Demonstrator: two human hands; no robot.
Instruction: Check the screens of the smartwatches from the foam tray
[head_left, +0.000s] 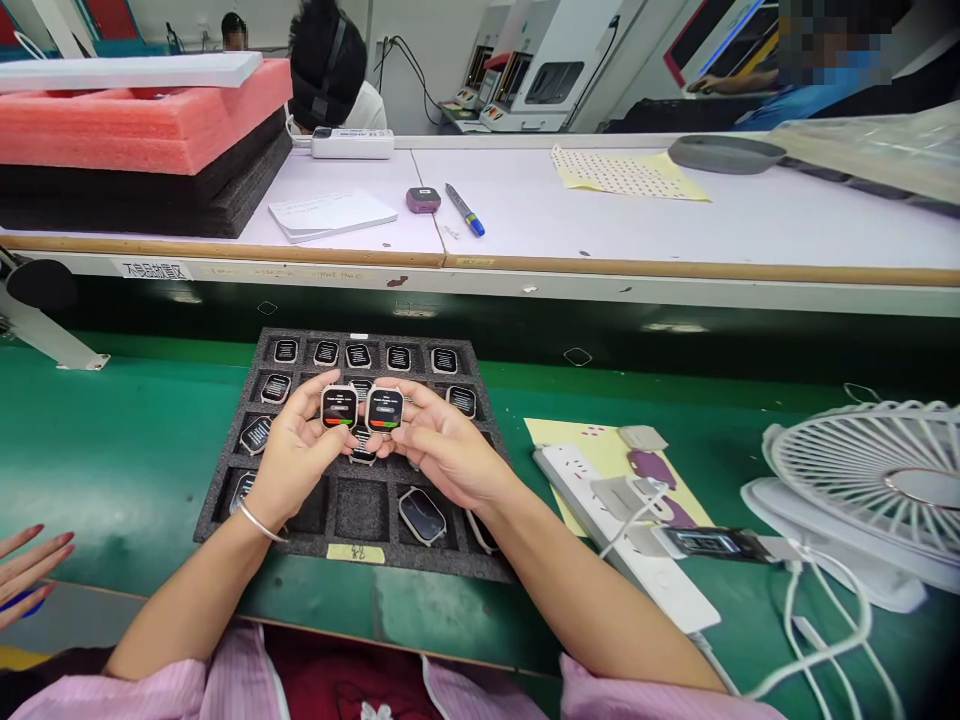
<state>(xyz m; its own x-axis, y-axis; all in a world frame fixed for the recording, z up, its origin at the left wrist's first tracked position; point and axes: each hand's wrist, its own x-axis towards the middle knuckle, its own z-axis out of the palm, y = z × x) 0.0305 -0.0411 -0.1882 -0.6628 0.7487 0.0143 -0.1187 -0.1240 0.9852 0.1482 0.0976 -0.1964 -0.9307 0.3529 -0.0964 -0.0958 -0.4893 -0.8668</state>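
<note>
My left hand (298, 445) pinches a smartwatch body (340, 406) without a strap, its lit screen showing lines of text and a red and green bar. In my right hand (442, 440) is a second smartwatch (385, 408) of the same look, held level beside the first with a small gap. Both are above a dark foam tray (360, 510) with square compartments. Several more watches sit in it, among them one with a dark screen (422, 515) at the front. My hands and forearms hide some compartments.
Right of the tray lie a white power strip (577, 470), a yellow sheet (544, 432), cables and a white fan (870, 490). Another person's hand (34, 570) reaches in at left. Behind, a raised shelf (517, 220) bears stacked foam (142, 120), paper and a marker (465, 210).
</note>
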